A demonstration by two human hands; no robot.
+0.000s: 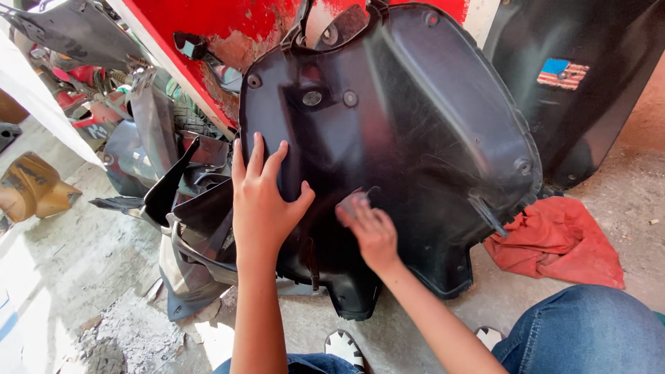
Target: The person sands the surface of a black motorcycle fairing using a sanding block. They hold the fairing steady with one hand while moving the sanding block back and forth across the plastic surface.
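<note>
- Fingers of the left hand [262,201] are spread wide and pressed flat on the black panel [409,145]; nothing is gripped, the palm only bears against the surface.
- Fingers of the right hand [370,228] are blurred and curled close together against the panel's lower middle; whether something small is pinched there cannot be told.
- Panel: a large moulded plastic shell, stood nearly upright on the concrete floor [90,277], leaning back against a red body part [228,28], in front of the knees [589,332].
- Handling is judged as light for its size, stiff along the moulded ribs yet springy across the broad face; the thin rim and small tabs are likely to crack if bent.
- Surface is scuffed and matt, so little slip is expected.
- Hold is best taken at the thick rolled edge or near the bolt holes, not at the tabs.
- Red rag [561,242] lies on the floor just beside the panel's right edge; other dark fairing pieces [187,208] are piled at the left.
</note>
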